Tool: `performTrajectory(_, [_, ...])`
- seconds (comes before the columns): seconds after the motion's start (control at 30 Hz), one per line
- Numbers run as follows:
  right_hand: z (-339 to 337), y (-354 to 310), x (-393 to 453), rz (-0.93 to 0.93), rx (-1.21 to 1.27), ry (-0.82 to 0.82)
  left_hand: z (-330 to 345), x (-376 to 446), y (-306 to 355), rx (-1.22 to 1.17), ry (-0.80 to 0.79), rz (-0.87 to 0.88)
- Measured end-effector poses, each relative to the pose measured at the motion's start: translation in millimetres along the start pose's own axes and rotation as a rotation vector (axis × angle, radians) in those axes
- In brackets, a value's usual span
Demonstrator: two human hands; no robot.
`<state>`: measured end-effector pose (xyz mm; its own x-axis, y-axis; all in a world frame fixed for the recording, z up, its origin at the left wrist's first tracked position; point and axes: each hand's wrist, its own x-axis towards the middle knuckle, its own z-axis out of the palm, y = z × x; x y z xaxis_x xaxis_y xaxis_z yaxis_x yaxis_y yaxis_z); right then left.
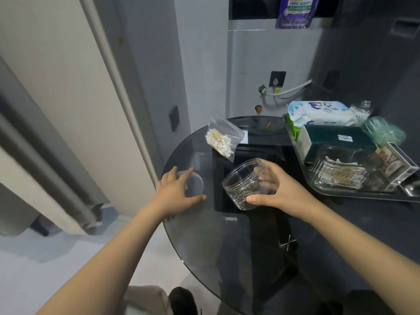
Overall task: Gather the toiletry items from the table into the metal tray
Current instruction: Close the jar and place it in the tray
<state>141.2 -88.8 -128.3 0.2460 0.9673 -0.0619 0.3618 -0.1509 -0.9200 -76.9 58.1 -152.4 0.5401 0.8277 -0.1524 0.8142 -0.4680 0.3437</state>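
Caution: your right hand (279, 189) grip clamps the tilted, lidless jar (244, 185); pins may spill while your left hand (177, 189), fingers spread, covers the lid (195, 181).

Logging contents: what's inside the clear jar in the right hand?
The clear jar, open and tilted, holds a heap of thin metal pins at its bottom. The right hand covers its far side.

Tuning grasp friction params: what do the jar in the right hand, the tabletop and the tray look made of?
Jar: clear, glossy, likely plastic; thin wall, threaded rim, pins visible through it.
Tabletop: smoked glass, polished; the dark base and floor show through, and it mirrors the room.
Tray: metal by its grey reflective rim, probably stainless steel; the exact finish is unclear.
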Motion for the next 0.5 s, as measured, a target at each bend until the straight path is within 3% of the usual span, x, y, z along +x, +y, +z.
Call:
performTrajectory(0.23, [-7, -1, -3, 0.022, -0.054, 0.016, -9, -5, 18, -0.434, 0.097, 0.016])
performTrajectory(0.5, [-15, 0, -17, 0.021, -0.059, 0.030, -18, -2, 56, -0.867, -0.041, 0.039])
